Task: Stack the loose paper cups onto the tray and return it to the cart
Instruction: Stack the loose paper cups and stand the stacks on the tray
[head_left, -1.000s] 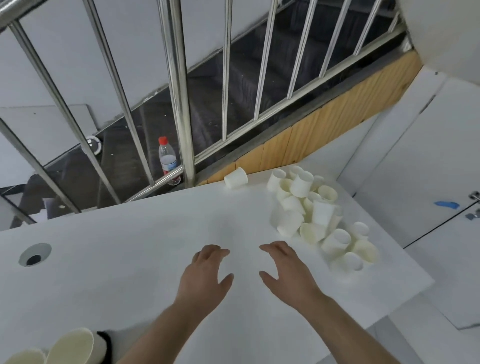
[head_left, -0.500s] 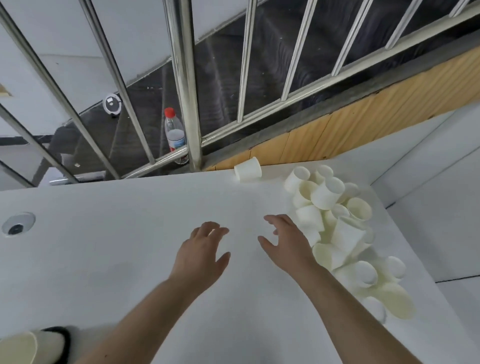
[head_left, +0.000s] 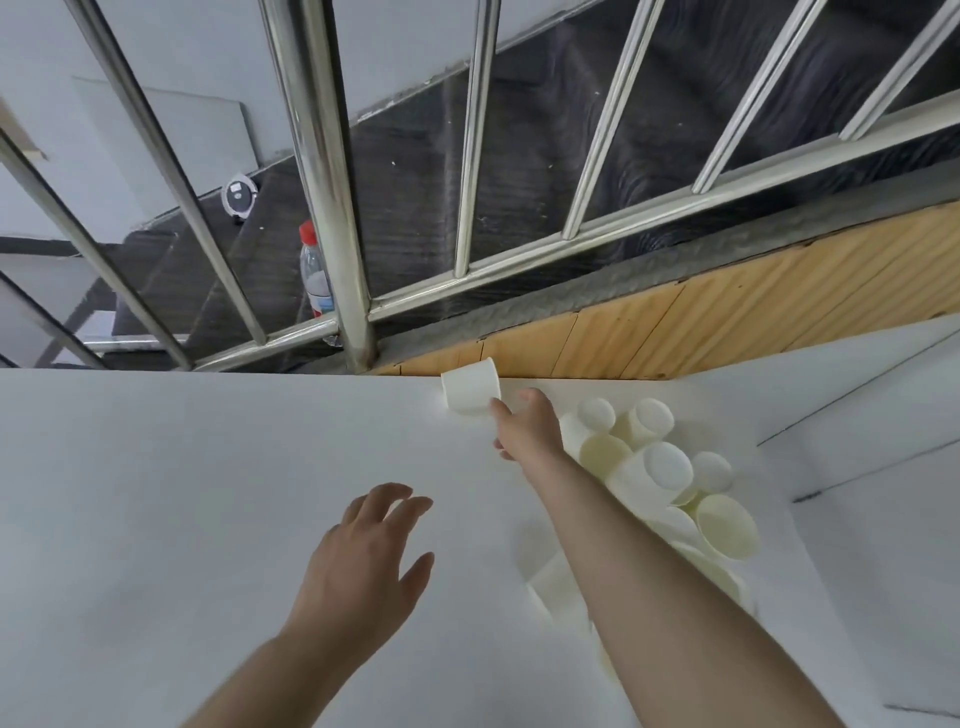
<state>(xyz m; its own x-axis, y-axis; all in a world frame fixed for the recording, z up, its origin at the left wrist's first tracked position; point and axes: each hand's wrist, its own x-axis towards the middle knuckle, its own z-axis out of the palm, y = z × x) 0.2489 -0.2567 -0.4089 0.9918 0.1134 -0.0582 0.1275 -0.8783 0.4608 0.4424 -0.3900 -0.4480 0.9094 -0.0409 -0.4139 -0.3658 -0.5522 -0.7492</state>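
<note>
1. Head view: my right hand (head_left: 527, 426) reaches to the table's (head_left: 182, 493) far edge, fingertips touching the lone cup (head_left: 470, 392) lying on its side there; the fingers are not closed round it, so the hand is released.
2. My left hand (head_left: 363, 561) hovers over the table, fingers spread and relaxed, holding nothing.
3. The cup pile (head_left: 660, 478) lies at the table's right edge, just beside my right forearm.
4. A bottle (head_left: 314, 275) stands behind the railing (head_left: 322, 171).
</note>
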